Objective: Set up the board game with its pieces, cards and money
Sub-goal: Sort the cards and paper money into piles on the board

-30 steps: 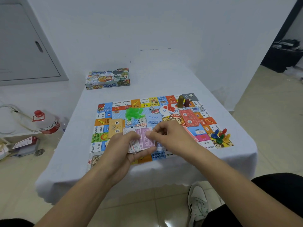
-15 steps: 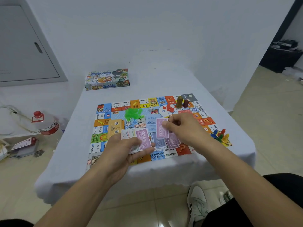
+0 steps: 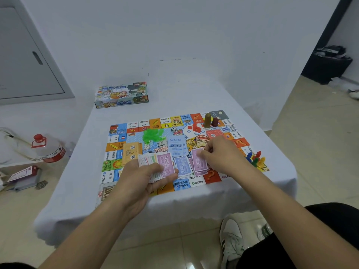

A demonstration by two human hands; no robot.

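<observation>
The colourful game board point(image 3: 136, 125) lies open on a white-clothed table point(image 3: 77, 191). My left hand point(image 3: 141, 183) grips a fanned stack of play money point(image 3: 153, 164) with a purple 5000 note on top. My right hand point(image 3: 221, 154) pinches a purple note point(image 3: 198, 162) over a small pile of purple notes near the board's front edge. A blue-purple note pile point(image 3: 181, 166) lies between the hands. On the board lie an orange card deck point(image 3: 132, 152), a red card deck point(image 3: 214, 134), green pieces point(image 3: 152, 134), red pieces point(image 3: 196, 129), a die point(image 3: 173, 130), two tall tokens point(image 3: 210, 121) and coloured pawns point(image 3: 256, 159).
The game box point(image 3: 122, 95) stands at the table's far left corner. A water jug point(image 3: 48, 147) and papers point(image 3: 23, 176) sit on the floor at left. My shoe point(image 3: 232, 241) and dark trouser leg point(image 3: 310, 239) are below the table's front edge. A wall stands behind.
My right hand drew a purple note off the stack in my left hand and carried it right and down onto the pile on the board. My left hand stayed put.
</observation>
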